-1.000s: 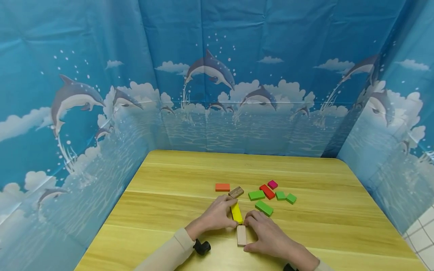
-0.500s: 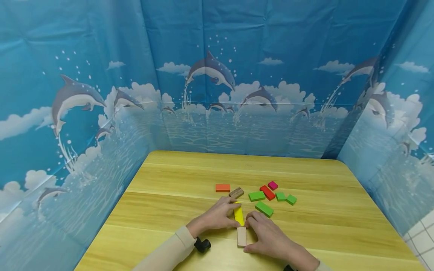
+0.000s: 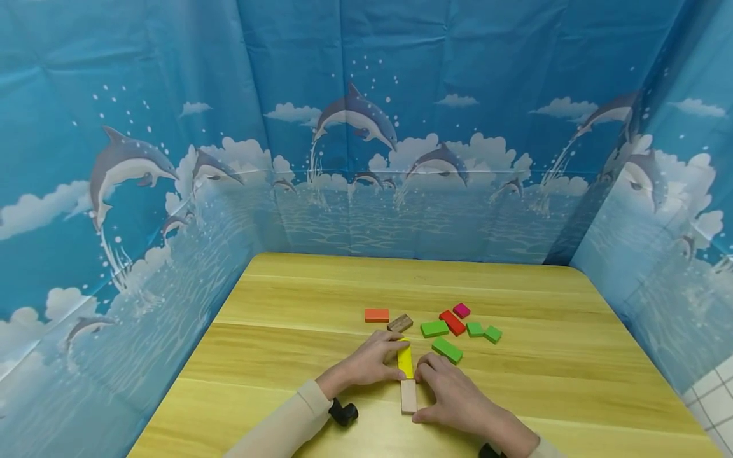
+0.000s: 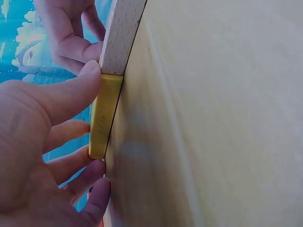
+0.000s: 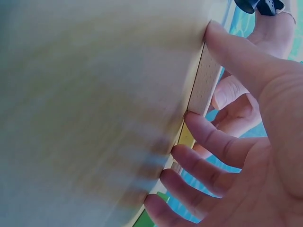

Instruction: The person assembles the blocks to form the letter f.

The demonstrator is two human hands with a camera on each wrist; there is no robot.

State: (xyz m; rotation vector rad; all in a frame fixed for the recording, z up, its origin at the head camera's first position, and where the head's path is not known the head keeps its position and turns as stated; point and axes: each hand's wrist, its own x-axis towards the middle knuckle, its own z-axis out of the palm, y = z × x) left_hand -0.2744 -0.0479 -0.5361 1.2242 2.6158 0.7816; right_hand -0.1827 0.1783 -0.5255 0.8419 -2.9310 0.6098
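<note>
My left hand (image 3: 369, 362) holds a flat yellow block (image 3: 405, 364), thumb at its near end and fingers toward its far end. Directly in front of me lies a pale wooden block (image 3: 408, 397), end to end with the yellow one and touching it in the left wrist view. My right hand (image 3: 455, 395) spans the right side of the pale wooden block (image 5: 203, 82), its thumb at the near corner and index finger by the joint. The other right fingers reach along beside the yellow block (image 5: 186, 135). Both blocks rest on the table.
Beyond the hands lie an orange block (image 3: 376, 315), a brown block (image 3: 399, 323), a red block (image 3: 452, 322) and a magenta block (image 3: 461, 310). Several green blocks (image 3: 447, 350) are at the right. A dolphin-print curtain (image 3: 412, 210) borders the wooden table (image 3: 275, 299).
The left hand has turned the yellow block straighter and shifted it slightly right, into line with the pale wooden block. The right hand has stayed nearly still.
</note>
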